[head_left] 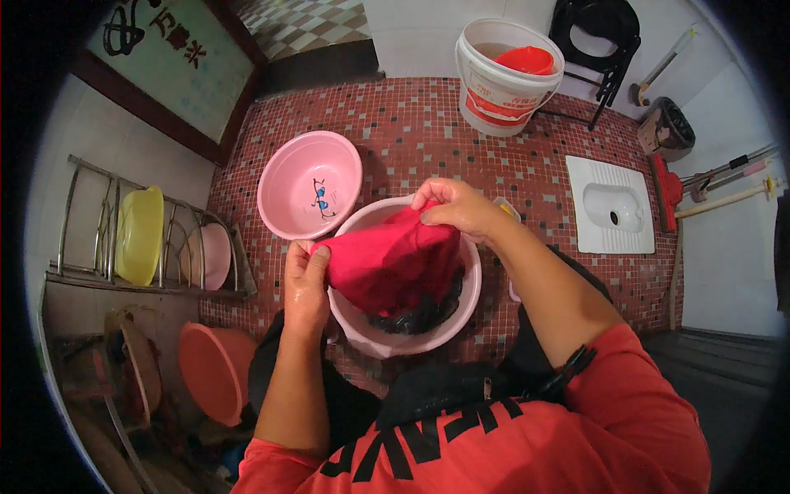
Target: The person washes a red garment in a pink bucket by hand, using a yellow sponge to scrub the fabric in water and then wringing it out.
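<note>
A bright red cloth (387, 255) is stretched between my two hands above a pale pink basin (370, 342). My left hand (306, 284) pinches its left edge, thumb on top. On the far right side, my right hand (461, 207) grips the upper corner of the cloth between thumb and fingers. The middle of the cloth hangs down into the basin. Dark, wet-looking fabric (415, 317) lies in the basin below, partly hidden by the cloth. Whether the red piece is a shirt or another garment cannot be made out.
Beyond my left hand stands a second pink basin (284, 193) on the red tiled floor. A white bucket (494, 111) holds a red scoop (527, 60). To the right is a squat toilet (588, 177); at the left, a metal rack (148, 286) holds a yellow basin (140, 235).
</note>
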The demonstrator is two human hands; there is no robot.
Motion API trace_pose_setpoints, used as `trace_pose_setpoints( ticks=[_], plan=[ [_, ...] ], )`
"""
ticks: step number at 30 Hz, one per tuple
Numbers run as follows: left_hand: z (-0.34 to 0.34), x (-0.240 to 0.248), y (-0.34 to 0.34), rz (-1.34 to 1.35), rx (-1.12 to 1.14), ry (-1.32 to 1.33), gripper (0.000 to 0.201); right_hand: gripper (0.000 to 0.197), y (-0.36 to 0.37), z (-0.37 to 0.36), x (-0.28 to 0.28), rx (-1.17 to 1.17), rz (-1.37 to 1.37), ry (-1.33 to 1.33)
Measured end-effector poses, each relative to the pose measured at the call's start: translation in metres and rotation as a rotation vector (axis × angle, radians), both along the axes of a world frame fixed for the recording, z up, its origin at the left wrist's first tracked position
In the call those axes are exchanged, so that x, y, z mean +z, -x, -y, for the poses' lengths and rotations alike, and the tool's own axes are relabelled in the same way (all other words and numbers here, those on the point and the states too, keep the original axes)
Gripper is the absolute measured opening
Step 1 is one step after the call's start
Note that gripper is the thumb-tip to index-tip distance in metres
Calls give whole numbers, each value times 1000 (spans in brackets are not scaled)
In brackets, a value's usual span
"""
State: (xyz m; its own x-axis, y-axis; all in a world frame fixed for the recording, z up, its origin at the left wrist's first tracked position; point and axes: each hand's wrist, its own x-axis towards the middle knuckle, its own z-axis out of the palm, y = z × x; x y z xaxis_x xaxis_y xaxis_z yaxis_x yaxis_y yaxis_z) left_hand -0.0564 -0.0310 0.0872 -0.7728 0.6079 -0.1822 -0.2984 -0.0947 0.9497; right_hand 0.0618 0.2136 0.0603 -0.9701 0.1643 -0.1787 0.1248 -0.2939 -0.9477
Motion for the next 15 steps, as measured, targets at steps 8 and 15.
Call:
trace_pose_setpoints(
  ticks=[8, 15],
  plan=[
    [-4, 40, -20, 294, -87, -245, 8, 48, -6, 12, 15, 162, 47, 25],
    [-15, 94, -38, 236, -259, -226, 11, 65, -16, 37, 47, 389, -97, -44]
  ],
)
